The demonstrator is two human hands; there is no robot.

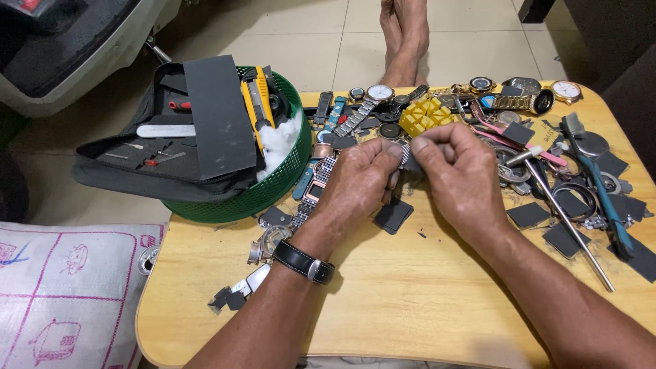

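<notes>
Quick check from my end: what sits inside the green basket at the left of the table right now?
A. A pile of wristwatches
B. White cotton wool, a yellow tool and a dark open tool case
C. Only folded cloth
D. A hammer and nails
B. The green basket holds white cotton wool, a yellow tool and a dark tool case lying open across its rim; the watches lie out on the table instead.

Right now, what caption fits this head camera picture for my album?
Left hand and right hand pinch a metal watch band over a cluttered wooden table.
</notes>
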